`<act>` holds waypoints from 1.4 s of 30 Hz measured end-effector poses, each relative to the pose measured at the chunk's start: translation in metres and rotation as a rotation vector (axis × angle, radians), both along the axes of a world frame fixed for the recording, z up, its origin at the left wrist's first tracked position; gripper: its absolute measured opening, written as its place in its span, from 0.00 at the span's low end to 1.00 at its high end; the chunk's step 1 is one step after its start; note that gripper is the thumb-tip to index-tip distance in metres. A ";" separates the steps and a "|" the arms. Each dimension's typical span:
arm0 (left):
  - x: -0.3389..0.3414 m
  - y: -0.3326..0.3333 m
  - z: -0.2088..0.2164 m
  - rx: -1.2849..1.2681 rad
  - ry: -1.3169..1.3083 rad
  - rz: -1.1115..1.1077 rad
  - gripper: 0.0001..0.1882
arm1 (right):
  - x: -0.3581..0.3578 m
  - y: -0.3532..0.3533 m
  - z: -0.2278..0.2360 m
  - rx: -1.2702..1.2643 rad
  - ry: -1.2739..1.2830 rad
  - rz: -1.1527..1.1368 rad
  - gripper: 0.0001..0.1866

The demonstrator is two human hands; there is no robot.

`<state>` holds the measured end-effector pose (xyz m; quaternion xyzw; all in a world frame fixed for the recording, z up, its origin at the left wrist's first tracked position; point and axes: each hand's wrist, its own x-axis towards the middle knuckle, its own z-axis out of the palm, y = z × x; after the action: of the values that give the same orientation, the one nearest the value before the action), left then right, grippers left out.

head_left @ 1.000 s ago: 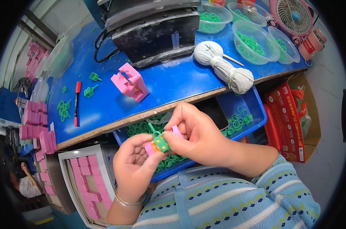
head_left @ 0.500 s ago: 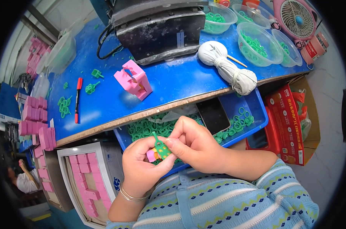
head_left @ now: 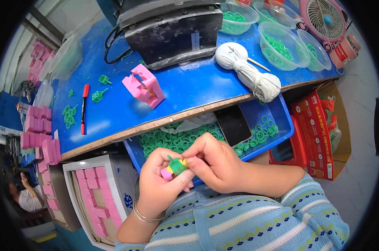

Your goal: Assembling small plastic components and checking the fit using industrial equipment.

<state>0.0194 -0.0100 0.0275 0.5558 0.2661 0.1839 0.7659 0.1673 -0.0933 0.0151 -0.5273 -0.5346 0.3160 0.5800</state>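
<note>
My left hand [head_left: 157, 180] is closed round a small green piece [head_left: 176, 166] with yellow parts and a pink end, and a short green stem sticks up from it. My right hand [head_left: 216, 167] pinches at the yellow edge on the right side of the same piece. Its fingertips hide part of that edge. Both hands are in front of a blue tray [head_left: 256, 154] full of small green rings [head_left: 172, 140]. On the blue table beyond stands a pink block mould [head_left: 143, 88] with cut-outs.
A black machine [head_left: 172, 39] stands at the back. Right of it lie a white tied cloth bundle [head_left: 246, 69] with a stick and plastic bowls [head_left: 283, 48] of green pieces. A red marker [head_left: 85, 108] lies left. A phone [head_left: 233, 125] rests over the tray; pink blocks [head_left: 91, 184] fill a box.
The green piece has turned in my left hand, so its loop and spotted face show less and more yellow shows. My right hand has moved slightly lower, fingertips still at the piece.
</note>
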 end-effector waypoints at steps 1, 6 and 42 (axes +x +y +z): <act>0.000 -0.002 0.001 -0.003 0.003 0.002 0.16 | 0.000 -0.001 -0.002 0.042 -0.072 -0.003 0.09; 0.000 -0.004 -0.005 0.377 -0.196 0.029 0.17 | 0.003 -0.002 -0.004 0.087 -0.003 0.105 0.11; 0.003 0.002 0.001 0.389 0.000 0.063 0.18 | 0.023 0.000 0.000 0.059 -0.258 0.067 0.15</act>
<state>0.0226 -0.0083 0.0288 0.6848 0.2427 0.2559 0.6378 0.1901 -0.0931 0.0154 -0.5282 -0.6311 0.2489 0.5106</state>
